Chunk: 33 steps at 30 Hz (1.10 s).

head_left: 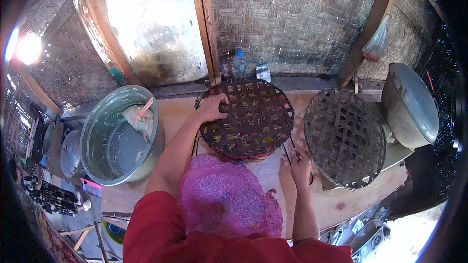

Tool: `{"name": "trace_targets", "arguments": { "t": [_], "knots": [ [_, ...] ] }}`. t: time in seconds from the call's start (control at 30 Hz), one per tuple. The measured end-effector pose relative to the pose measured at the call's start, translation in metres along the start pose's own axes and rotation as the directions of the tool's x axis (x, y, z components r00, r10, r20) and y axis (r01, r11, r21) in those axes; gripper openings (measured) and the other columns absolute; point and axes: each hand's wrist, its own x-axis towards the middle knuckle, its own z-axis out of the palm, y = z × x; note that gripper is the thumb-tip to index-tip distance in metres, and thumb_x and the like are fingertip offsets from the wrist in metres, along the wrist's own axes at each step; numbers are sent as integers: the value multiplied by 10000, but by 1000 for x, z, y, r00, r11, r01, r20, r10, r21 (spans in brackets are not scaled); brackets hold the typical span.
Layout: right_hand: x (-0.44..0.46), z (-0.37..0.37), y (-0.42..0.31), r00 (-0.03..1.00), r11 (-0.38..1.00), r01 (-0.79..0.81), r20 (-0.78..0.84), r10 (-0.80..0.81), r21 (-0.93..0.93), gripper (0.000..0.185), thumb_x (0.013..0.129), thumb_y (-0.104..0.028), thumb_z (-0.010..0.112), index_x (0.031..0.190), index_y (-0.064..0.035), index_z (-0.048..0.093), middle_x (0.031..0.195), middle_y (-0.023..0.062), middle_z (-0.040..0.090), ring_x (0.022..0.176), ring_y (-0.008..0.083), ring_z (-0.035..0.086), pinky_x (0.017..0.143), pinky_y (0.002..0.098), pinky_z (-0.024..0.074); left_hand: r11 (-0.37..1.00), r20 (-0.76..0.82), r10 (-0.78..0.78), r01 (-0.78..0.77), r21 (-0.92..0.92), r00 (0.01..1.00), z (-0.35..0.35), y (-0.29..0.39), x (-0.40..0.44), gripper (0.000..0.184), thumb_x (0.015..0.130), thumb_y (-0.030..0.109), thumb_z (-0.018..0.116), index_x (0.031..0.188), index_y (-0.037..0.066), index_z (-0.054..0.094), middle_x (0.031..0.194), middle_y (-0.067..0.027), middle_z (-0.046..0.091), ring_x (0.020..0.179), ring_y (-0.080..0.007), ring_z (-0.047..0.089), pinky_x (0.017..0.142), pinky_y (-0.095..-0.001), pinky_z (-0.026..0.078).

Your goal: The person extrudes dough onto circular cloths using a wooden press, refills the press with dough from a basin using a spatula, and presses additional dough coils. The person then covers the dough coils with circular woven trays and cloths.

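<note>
A round, dark tray of open woven strips lies on the table directly ahead, with leaf-like and yellow bits showing through its gaps. My left hand grips its left side, fingers bent over the rim. A thin black cord hangs from the tray's right edge, pinched in the fingers of my right hand. Another cord shows at the left rim. Pink plastic sheeting spreads in front of the tray, by my body. To the right rests a second round woven tray.
At left stands a large green basin with a pale cloth or bag and pink-handled tool inside. A big metal pot is at far right. Against the wall are a water bottle and a small packet. A stove sits lower right.
</note>
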Motion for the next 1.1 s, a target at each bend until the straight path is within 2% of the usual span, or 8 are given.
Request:
{"name": "trace_targets", "arguments": {
  "t": [0.47, 0.57, 0.7, 0.77, 0.87, 0.97, 1.0, 1.1],
  "knots": [
    [-12, -3, 21, 1000, 999, -16, 18, 15, 34, 202, 852, -170, 584, 968, -16, 642, 887, 117, 636, 749, 209, 618, 652, 301, 480, 997, 28, 69, -67, -44, 997, -1, -14, -12, 528, 672, 270, 784, 1067, 82, 488, 1097, -153, 567, 1089, -318, 510, 931, -412, 391],
    [-12, -8, 16, 997, 999, -43, 59, 44, -14, 198, 846, -152, 579, 968, -8, 637, 888, 129, 632, 726, 208, 619, 639, 303, 483, 975, -270, 31, -88, -203, 962, -16, -16, -28, 530, 707, 282, 770, 1095, 69, 479, 1088, -146, 572, 1090, -279, 528, 928, -381, 404],
    [5, 6, 34, 981, 986, -147, 135, 136, 75, 227, 849, -169, 563, 974, 10, 627, 876, 135, 635, 699, 199, 620, 634, 308, 485, 889, -455, -259, 27, -457, 852, -15, -22, -69, 424, 815, 250, 683, 1120, 41, 475, 1080, -125, 557, 1002, -191, 551, 839, -320, 453],
    [24, 14, 29, 972, 971, -198, 158, 176, 134, 267, 854, -193, 544, 985, 30, 611, 851, 135, 641, 678, 190, 621, 635, 303, 487, 748, -348, -539, 247, -616, 767, -7, -12, -92, 343, 863, 183, 613, 1126, 15, 470, 1020, -111, 572, 918, -181, 555, 791, -309, 455],
    [47, 28, 10, 956, 899, -278, 192, 223, 338, 261, 882, -221, 561, 968, 23, 597, 732, 37, 578, 618, 69, 521, 540, 244, 426, 530, -245, -668, 219, -819, 703, 40, -54, -105, 258, 875, 123, 556, 1092, -4, 505, 934, -93, 586, 845, -168, 552, 747, -288, 445],
    [65, 41, 12, 871, 813, -460, 360, 334, 358, 298, 882, -269, 562, 974, 14, 591, 719, 8, 555, 607, 82, 510, 576, 251, 436, 669, -170, -599, 372, -643, 783, 42, -63, -113, 243, 868, 150, 551, 1053, -7, 568, 991, -150, 584, 949, -234, 554, 795, -321, 442],
    [71, 47, 24, 872, 814, -455, 367, 325, 360, 298, 882, -269, 562, 974, 14, 591, 719, 8, 555, 607, 82, 510, 576, 251, 436, 748, -359, -585, 314, -585, 727, 80, -106, -110, 237, 871, 169, 535, 1028, 2, 597, 999, -155, 585, 940, -223, 556, 800, -317, 441],
    [83, 58, 49, 941, 973, -230, 262, 215, 28, 323, 874, -280, 567, 1025, 2, 603, 951, 94, 619, 854, 153, 604, 737, 296, 473, 757, -382, -575, 295, -583, 723, 54, -74, -111, 237, 873, 171, 534, 1038, 13, 595, 996, -133, 585, 943, -190, 549, 812, -317, 439]
  ]
}}
